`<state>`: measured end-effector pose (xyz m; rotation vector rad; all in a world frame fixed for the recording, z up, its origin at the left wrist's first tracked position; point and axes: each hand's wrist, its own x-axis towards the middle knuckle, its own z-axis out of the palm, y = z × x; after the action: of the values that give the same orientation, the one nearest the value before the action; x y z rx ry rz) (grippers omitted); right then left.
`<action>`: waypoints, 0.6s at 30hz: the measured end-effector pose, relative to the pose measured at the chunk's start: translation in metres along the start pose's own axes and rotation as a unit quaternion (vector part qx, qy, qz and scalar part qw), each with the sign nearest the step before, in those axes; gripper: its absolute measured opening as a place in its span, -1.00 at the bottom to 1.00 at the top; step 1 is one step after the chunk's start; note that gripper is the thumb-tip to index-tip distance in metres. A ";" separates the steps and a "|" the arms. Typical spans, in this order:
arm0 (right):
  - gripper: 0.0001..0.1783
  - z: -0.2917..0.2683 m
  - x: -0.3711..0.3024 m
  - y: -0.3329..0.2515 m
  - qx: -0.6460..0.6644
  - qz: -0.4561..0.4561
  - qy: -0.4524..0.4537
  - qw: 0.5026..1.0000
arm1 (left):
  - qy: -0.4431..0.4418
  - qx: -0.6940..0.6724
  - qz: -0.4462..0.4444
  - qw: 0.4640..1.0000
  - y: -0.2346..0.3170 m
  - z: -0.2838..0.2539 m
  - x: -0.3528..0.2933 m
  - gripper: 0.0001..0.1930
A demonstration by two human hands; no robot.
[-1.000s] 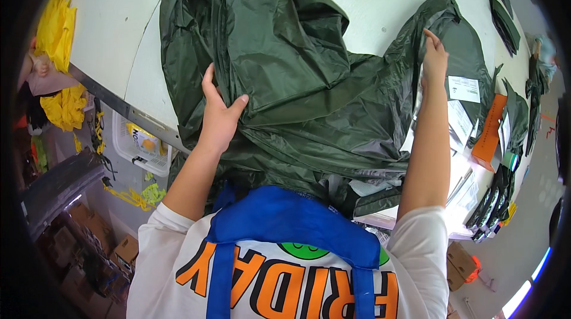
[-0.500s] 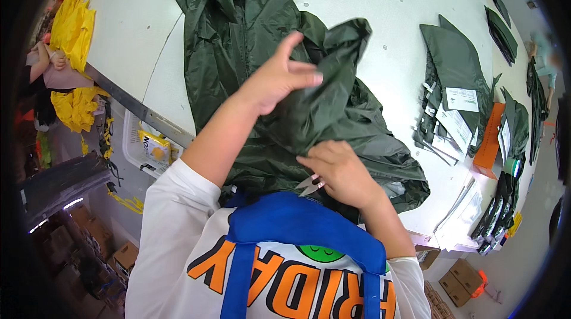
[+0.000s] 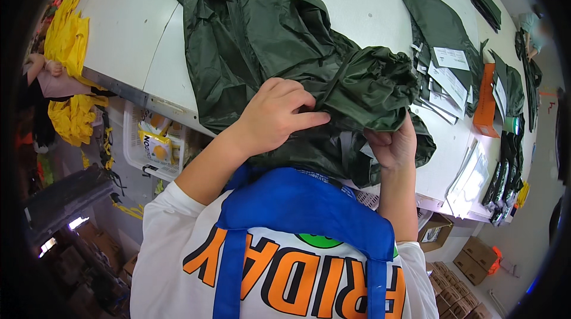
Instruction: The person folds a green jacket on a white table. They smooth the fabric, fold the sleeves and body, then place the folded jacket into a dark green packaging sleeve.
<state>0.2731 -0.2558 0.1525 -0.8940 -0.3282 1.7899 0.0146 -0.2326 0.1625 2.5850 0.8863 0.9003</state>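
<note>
A dark green, thin, shiny garment point(image 3: 256, 39) lies spread and crumpled over the table in front of me. Its gathered, elastic-looking end point(image 3: 377, 84) is bunched up on the right. My left hand point(image 3: 276, 117) lies on the cloth beside this end, fingers curled and pinching a fold. From below, my right hand point(image 3: 395, 143) grips the rim of the gathered end; the cloth covers part of its fingers. The small snips seen earlier in the right hand do not show now.
On the white table point(image 3: 357, 4), dark green folded pieces with white printed sheets point(image 3: 449, 57) lie at the right, near an orange box point(image 3: 485, 102). A white basket with yellow packets point(image 3: 156, 145) sits below the left edge. Yellow cloth point(image 3: 68, 39) and another person's hand point(image 3: 53, 68) are far left.
My left hand has come down onto the cloth and closed. My right hand has moved right and up to the gathered end, which now bulges toward the right. The snips have gone from sight.
</note>
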 end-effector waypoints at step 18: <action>-0.71 0.062 -0.062 0.020 -0.128 -0.125 0.088 0.980 | 0.032 -0.737 -0.414 0.533 0.083 -0.005 -0.006 -0.74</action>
<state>0.2254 -0.3076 0.2082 -1.1308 -0.5402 1.4454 0.0461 -0.3008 0.1990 0.5076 0.6475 0.7694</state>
